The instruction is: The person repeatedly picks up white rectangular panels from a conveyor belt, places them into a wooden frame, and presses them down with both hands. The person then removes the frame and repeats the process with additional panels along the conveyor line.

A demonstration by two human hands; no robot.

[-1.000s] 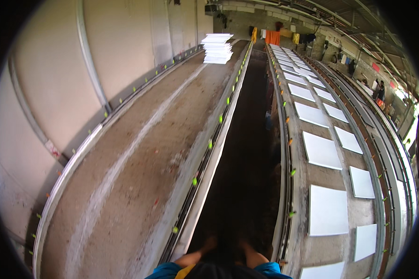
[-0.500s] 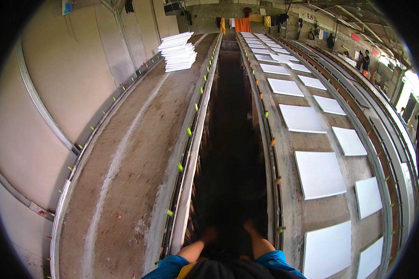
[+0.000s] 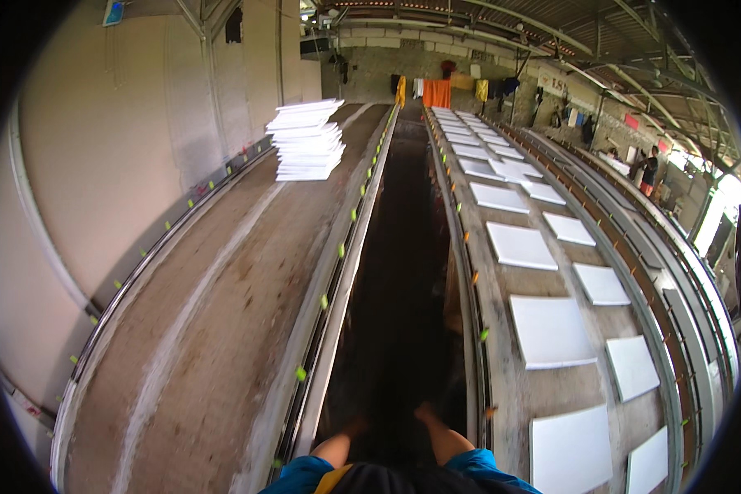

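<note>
My left hand (image 3: 356, 426) hangs low over the dark aisle, beside the left table's edge. Its fingers are lost in shadow. My right hand (image 3: 424, 412) is also down in the aisle, nearer the right table, with its fingers too dark to make out. Nothing can be seen in either hand. Flat white rectangular pieces (image 3: 553, 331) lie spaced in two rows along the right table (image 3: 514, 395). On the far part of the left table (image 3: 214, 329), a tall, uneven stack of similar white pieces (image 3: 307, 148) stands.
The dark aisle (image 3: 399, 247) runs straight ahead between the long tables. Green and orange pegs (image 3: 323, 302) line their edges. A pale panelled wall (image 3: 115, 165) borders the left. Cloths (image 3: 437, 93) hang at the far end. Another person (image 3: 649, 173) stands far right.
My view has tilted upward, so the stack and white pieces sit lower in the picture and more roof shows. Both hands remain low in the aisle.
</note>
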